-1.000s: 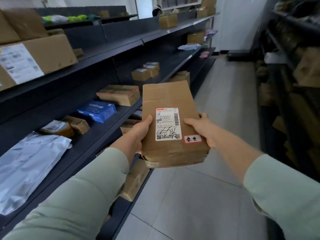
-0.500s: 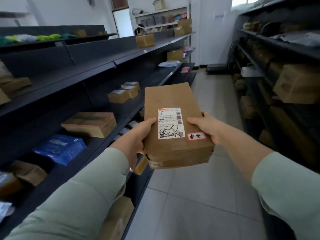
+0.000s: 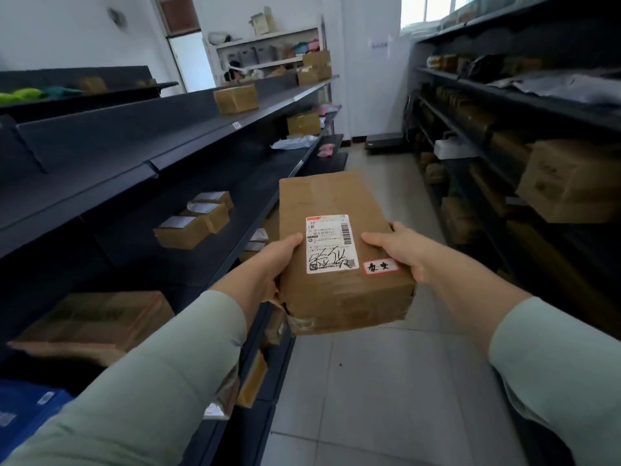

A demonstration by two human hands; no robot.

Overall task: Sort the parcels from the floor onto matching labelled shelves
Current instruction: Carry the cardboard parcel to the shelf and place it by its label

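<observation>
I hold a long brown cardboard parcel [image 3: 332,203] flat in front of me over the aisle floor, its near left corner torn. A white shipping label [image 3: 331,243] with a barcode and black scrawl faces up, beside a small red-edged sticker [image 3: 380,266]. My left hand [image 3: 268,267] grips the parcel's left edge, thumb on top. My right hand [image 3: 400,250] grips the right edge near the sticker. Dark shelves [image 3: 188,153] run along my left, with small brown boxes [image 3: 193,223] on the middle level.
A second dark rack [image 3: 504,105] loaded with brown cartons lines the right side. Tiled floor [image 3: 369,381] forms a narrow aisle ahead. A flat carton [image 3: 97,324] and a blue package [image 3: 27,408] lie on the left shelf near me. A white shelf unit [image 3: 268,48] stands at the far end.
My view has swung right and forward along the aisle; the left-shelf boxes slid back toward me. Both hands keep the same grip on the parcel.
</observation>
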